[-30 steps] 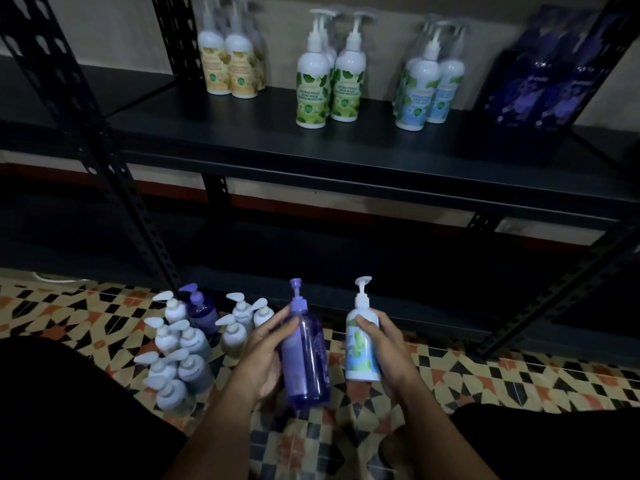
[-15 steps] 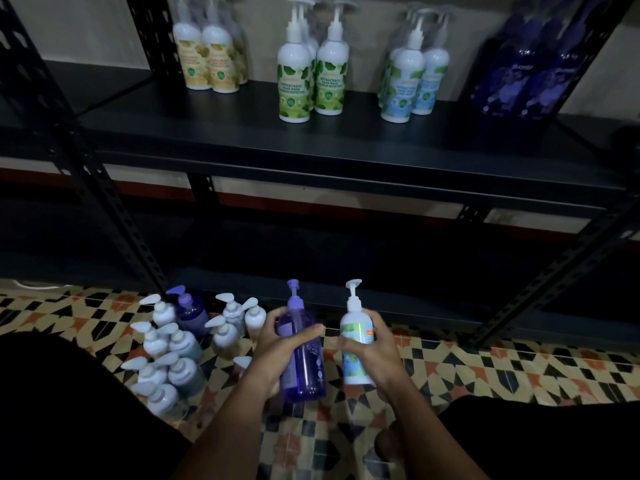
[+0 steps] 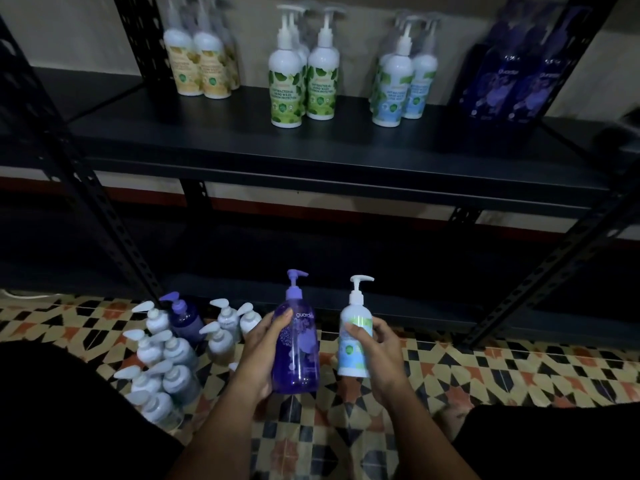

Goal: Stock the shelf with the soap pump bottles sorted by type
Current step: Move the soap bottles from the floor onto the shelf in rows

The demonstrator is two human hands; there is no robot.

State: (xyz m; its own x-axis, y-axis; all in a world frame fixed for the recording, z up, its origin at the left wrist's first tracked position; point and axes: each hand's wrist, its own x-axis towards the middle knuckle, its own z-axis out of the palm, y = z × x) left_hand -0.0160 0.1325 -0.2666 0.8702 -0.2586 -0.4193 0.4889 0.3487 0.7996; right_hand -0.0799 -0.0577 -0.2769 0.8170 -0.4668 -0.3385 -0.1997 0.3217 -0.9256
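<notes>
My left hand grips a clear purple pump bottle, upright above the floor. My right hand holds a white pump bottle with a blue-green label beside it. On the dark shelf stand sorted groups: yellow-label bottles, green-label bottles, blue-label bottles and dark purple bottles at the right. Several more pump bottles stand clustered on the floor to my left.
The patterned tile floor spreads below the rack. Black perforated uprights frame the rack, with a slanted one at right. A lower shelf lies in shadow. My dark-clothed knees fill the bottom corners.
Both hands have kept their bottles and lifted them slightly, standing them more upright. The view has tilted so the shelf groups sit lower in frame.
</notes>
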